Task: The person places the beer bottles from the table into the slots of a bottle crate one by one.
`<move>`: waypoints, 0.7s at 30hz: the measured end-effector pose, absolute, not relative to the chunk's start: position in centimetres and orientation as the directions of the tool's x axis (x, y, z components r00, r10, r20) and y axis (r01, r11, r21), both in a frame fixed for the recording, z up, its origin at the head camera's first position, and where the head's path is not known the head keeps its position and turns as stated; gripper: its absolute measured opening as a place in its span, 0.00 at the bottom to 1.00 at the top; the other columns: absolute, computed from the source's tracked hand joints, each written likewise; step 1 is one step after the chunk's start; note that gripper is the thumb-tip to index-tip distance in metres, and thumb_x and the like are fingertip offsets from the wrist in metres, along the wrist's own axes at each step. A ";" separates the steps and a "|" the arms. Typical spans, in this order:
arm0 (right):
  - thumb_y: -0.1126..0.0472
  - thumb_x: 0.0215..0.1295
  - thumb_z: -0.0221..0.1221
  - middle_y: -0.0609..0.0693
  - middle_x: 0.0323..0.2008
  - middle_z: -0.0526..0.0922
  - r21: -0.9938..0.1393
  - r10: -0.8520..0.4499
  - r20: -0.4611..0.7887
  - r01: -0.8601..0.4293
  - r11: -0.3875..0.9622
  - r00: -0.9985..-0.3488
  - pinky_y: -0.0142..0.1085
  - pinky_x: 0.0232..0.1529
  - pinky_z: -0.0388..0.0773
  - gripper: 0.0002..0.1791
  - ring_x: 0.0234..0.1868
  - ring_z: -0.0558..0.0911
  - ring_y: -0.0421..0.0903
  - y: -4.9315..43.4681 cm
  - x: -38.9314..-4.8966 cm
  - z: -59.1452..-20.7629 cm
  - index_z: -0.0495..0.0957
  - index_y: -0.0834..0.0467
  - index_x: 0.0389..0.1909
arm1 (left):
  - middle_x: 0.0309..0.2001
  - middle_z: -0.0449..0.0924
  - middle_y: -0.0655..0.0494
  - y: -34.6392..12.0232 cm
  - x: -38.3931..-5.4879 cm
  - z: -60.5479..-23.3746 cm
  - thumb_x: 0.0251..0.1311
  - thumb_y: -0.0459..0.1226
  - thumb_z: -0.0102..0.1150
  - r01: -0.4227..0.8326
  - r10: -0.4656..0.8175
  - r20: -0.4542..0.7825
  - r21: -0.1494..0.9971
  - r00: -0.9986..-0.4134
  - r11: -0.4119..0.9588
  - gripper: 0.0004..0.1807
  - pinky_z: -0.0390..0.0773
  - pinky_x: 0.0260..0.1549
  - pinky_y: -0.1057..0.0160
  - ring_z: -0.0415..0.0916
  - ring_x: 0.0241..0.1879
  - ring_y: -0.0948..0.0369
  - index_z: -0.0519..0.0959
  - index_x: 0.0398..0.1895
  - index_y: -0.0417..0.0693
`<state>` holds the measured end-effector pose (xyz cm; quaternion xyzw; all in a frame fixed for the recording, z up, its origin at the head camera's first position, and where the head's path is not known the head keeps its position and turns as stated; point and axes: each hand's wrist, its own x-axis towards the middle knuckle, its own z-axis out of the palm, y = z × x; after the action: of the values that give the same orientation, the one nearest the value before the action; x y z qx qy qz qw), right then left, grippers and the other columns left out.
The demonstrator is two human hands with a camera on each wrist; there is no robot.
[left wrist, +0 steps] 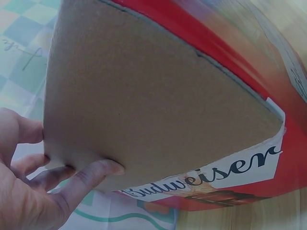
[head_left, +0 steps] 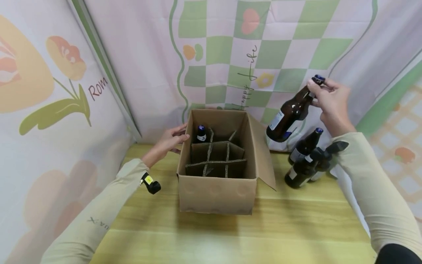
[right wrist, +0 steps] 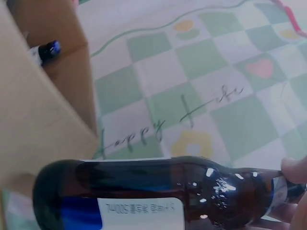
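Note:
A brown beer bottle (head_left: pixel 290 114) hangs tilted in the air to the right of the cardboard box (head_left: pixel 215 194). My right hand (head_left: pixel 334 104) grips it by the neck, close under the blue cap. In the right wrist view the bottle (right wrist: pixel 144 196) lies across the lower part, its white label upside down. My left hand (head_left: pixel 169 141) touches the left side of the box; the left wrist view has its thumb and fingertips against a plain brown panel (left wrist: pixel 144 105). Cardboard dividers (head_left: pixel 217 161) split the box, and one capped bottle (head_left: pixel 201 134) stands in a back left compartment.
Several more brown bottles (head_left: pixel 300 172) stand close together on the wooden table (head_left: pixel 211 234), right of the box. An open flap (head_left: pixel 262 154) sticks out from the box's right side. Behind hangs a green-and-white checked curtain (head_left: pixel 219 51).

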<state>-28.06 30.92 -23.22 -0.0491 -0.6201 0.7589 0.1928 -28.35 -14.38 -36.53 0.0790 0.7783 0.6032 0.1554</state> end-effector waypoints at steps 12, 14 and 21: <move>0.67 0.57 0.76 0.52 0.38 0.89 -0.906 0.333 0.220 -0.319 -0.280 -0.917 0.34 0.31 0.90 0.15 0.34 0.88 0.43 27.4 -29.0 -20.8 0.89 0.63 0.46 | 0.80 0.59 0.41 -14.5 -28.4 -36.6 0.76 0.40 0.56 -0.072 0.298 -0.149 0.964 -0.943 0.255 0.38 0.89 0.37 0.61 0.70 0.69 0.40 0.54 0.85 0.60; 0.67 0.57 0.77 0.53 0.38 0.89 -0.905 0.324 0.217 -0.314 -0.286 -0.921 0.34 0.32 0.90 0.15 0.34 0.88 0.44 26.9 -29.1 -20.7 0.89 0.63 0.46 | 0.80 0.59 0.41 -14.5 -28.4 -36.7 0.76 0.40 0.57 -0.074 0.297 -0.152 0.964 -0.943 0.257 0.38 0.90 0.38 0.60 0.70 0.69 0.40 0.54 0.84 0.61; 0.65 0.57 0.77 0.51 0.41 0.91 -0.918 0.257 0.116 -0.202 -0.341 -0.960 0.34 0.36 0.90 0.24 0.39 0.90 0.45 24.9 -29.4 -20.8 0.86 0.61 0.56 | 0.81 0.60 0.44 -14.7 -28.1 -36.8 0.76 0.40 0.57 -0.091 0.285 -0.167 0.961 -0.944 0.262 0.38 0.90 0.39 0.58 0.71 0.69 0.42 0.55 0.84 0.61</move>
<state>-29.43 24.90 -20.78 -0.0246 -0.5567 0.8185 0.1401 -28.15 -14.71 -36.76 0.0623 0.7790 0.6043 0.1552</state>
